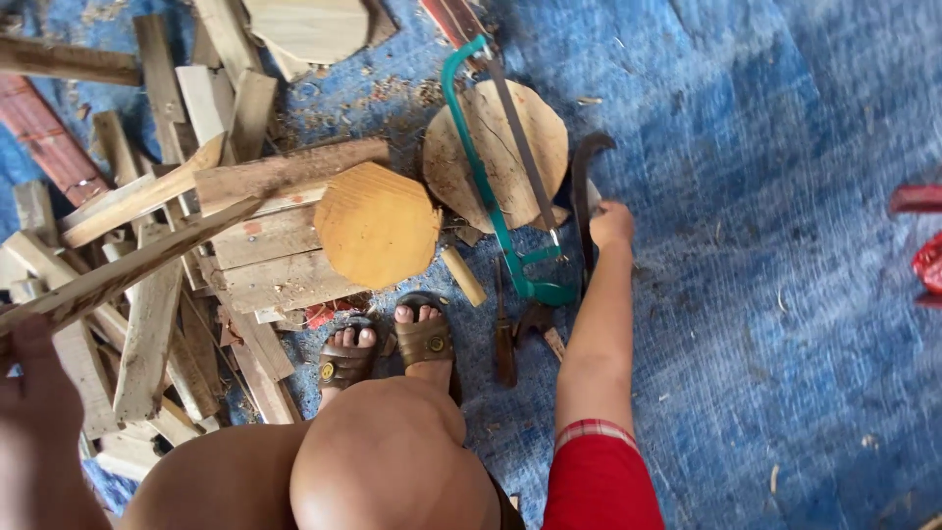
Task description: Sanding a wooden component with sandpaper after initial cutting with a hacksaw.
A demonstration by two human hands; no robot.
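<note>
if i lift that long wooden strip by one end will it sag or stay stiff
The long wooden strip, gripped by the left hand at one end, looks thin, so probably light and slightly springy. Its far end rests on the pile of offcuts, so lifting may disturb them.

A blue woven tarp [765, 294] covered the floor, dusted with sawdust and wood chips. A heap of rough wooden offcuts [177, 255] lay at one side. Soft, even daylight fell across everything.

long rough wooden slat [128, 265], pale and weathered, tilted across the scrap pile, near end gripped at lower left. dark curved tool [581, 186], hooked tip pointing up, lying on blue tarp beside green-framed hacksaw [491, 186], grasped at handle.
</note>
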